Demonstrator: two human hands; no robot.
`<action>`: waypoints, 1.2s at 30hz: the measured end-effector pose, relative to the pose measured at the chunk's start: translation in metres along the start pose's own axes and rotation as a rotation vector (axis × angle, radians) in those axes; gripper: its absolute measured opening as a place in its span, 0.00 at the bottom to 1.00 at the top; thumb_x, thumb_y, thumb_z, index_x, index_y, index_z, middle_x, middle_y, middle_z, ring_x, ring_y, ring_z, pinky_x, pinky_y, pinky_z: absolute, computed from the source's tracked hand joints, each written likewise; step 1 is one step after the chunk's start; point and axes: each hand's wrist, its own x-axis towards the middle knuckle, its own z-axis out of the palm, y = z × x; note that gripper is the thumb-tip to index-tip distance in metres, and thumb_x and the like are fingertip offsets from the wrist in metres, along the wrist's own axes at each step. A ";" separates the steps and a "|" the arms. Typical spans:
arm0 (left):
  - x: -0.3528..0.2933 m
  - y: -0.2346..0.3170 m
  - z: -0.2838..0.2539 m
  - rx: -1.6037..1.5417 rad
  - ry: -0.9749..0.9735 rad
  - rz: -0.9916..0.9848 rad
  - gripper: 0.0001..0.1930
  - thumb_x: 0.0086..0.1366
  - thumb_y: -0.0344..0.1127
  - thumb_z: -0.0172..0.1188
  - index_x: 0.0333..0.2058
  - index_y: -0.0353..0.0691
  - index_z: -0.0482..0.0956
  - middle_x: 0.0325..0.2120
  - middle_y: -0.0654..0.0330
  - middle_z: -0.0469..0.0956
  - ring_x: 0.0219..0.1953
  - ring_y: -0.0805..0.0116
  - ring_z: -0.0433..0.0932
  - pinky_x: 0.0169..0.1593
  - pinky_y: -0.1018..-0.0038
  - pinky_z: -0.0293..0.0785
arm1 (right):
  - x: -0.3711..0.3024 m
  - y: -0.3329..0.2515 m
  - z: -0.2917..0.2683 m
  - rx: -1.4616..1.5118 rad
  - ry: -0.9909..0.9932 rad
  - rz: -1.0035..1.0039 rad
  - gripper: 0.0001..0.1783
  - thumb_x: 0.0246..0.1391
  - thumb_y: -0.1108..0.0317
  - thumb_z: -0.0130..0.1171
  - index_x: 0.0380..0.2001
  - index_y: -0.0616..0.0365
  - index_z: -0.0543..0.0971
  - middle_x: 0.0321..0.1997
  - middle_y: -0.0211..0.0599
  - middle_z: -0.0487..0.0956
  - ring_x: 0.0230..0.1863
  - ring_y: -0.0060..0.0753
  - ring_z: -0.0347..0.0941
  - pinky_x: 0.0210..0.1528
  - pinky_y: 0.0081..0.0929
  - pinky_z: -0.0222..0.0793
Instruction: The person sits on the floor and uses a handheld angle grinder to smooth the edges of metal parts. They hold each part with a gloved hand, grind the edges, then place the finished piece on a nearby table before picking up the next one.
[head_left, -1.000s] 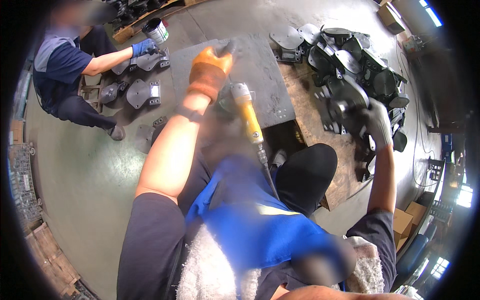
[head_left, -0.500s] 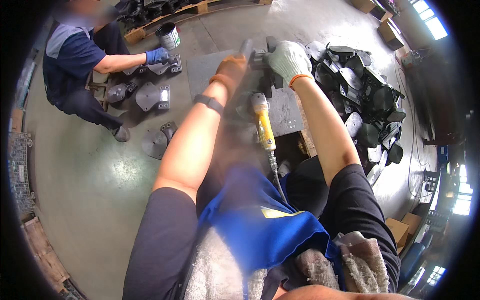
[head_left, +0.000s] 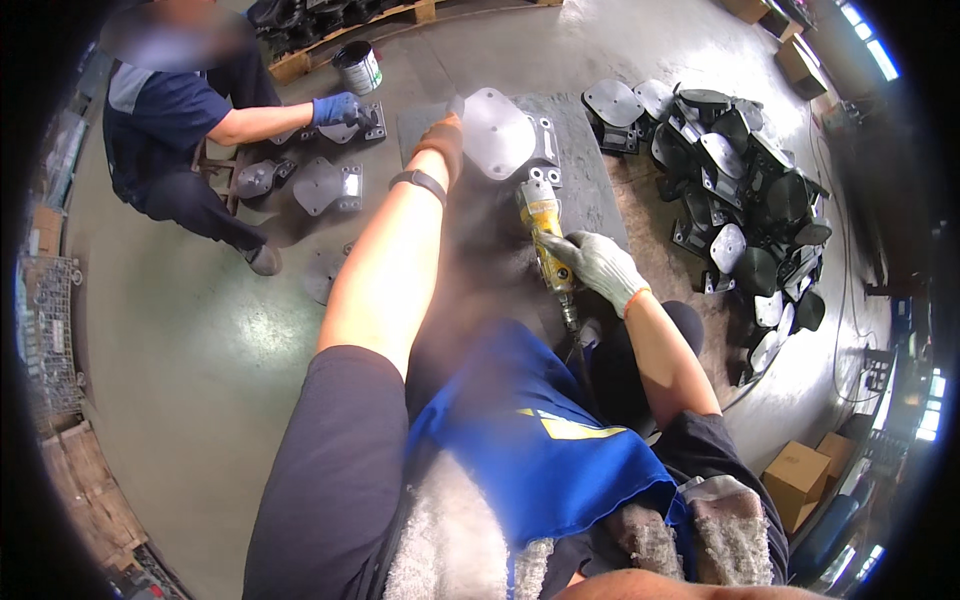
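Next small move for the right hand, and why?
Probably close the right hand firmly around the yellow tool: it is at the tool's body, the tool's head lies near the metal bracket, and the left hand is at that bracket's left edge.

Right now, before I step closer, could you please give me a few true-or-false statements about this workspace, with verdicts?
1. The right hand has its fingers over the yellow power tool. True.
2. The left hand wears a blue glove. False: its glove is orange-brown.
3. A rounded grey metal part is at the dark board. True.
4. The heap of metal parts is left of that board. False: it is on the right.
5. The co-worker's hand wears a blue glove. True.
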 end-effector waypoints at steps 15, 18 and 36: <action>0.042 -0.026 0.027 0.152 0.112 0.063 0.32 0.67 0.60 0.53 0.50 0.33 0.83 0.54 0.38 0.79 0.60 0.42 0.76 0.61 0.56 0.72 | -0.029 0.006 -0.006 0.900 -0.357 0.035 0.15 0.53 0.65 0.70 0.40 0.63 0.80 0.31 0.38 0.82 0.26 0.28 0.78 0.31 0.24 0.74; 0.022 -0.023 0.024 0.218 0.065 0.119 0.33 0.66 0.61 0.54 0.50 0.33 0.83 0.53 0.38 0.79 0.59 0.39 0.76 0.62 0.56 0.71 | -0.053 0.032 -0.018 1.195 -0.257 -0.026 0.18 0.53 0.69 0.66 0.46 0.66 0.80 0.32 0.40 0.83 0.29 0.31 0.80 0.37 0.26 0.77; 0.025 -0.058 -0.001 0.731 -0.047 0.335 0.25 0.72 0.47 0.45 0.57 0.37 0.78 0.55 0.46 0.79 0.58 0.49 0.77 0.62 0.62 0.72 | -0.081 0.054 -0.035 1.398 -0.155 -0.084 0.13 0.63 0.65 0.62 0.44 0.63 0.82 0.35 0.34 0.84 0.33 0.24 0.79 0.34 0.20 0.74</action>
